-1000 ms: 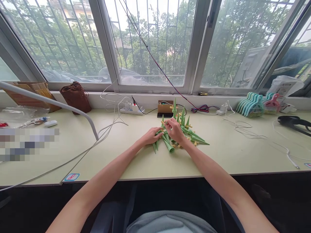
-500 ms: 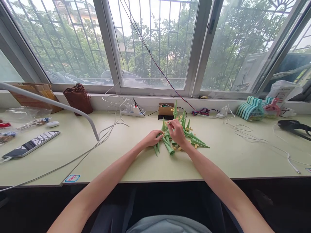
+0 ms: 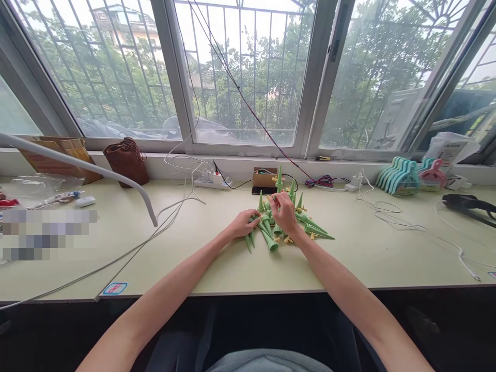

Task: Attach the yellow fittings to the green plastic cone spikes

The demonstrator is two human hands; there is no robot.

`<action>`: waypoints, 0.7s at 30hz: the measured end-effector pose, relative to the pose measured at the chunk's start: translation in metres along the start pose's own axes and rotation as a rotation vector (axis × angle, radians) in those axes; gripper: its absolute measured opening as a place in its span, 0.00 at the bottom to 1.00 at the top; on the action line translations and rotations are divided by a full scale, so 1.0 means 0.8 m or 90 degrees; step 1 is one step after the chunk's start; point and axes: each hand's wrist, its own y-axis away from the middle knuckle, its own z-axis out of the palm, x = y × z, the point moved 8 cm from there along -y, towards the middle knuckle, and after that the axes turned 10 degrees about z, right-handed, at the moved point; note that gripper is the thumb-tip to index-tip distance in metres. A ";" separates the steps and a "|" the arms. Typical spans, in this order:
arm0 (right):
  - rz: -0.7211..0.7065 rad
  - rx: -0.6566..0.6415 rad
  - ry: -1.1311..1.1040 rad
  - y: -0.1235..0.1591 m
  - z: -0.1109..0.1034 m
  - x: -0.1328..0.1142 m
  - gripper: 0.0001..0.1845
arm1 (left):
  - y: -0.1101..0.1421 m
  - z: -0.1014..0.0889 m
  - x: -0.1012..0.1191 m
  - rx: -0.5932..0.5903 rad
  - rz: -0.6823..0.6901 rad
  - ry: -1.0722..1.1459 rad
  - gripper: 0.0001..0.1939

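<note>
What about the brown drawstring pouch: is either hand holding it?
No, the brown pouch stands apart, while the left hand and right hand are at green plastic cones.

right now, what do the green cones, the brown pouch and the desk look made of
The cones look like molded plastic, smooth with a faint sheen: even green, round rims. The pouch seems to be leather or imitation, soft and dull, from its creased, gathered top. The desk is probably laminate, satin: flat pale face, thin straight edge.
</note>
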 end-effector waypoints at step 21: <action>-0.049 -0.185 -0.072 0.006 0.025 -0.008 0.08 | 0.004 0.000 -0.005 -0.001 -0.030 0.001 0.11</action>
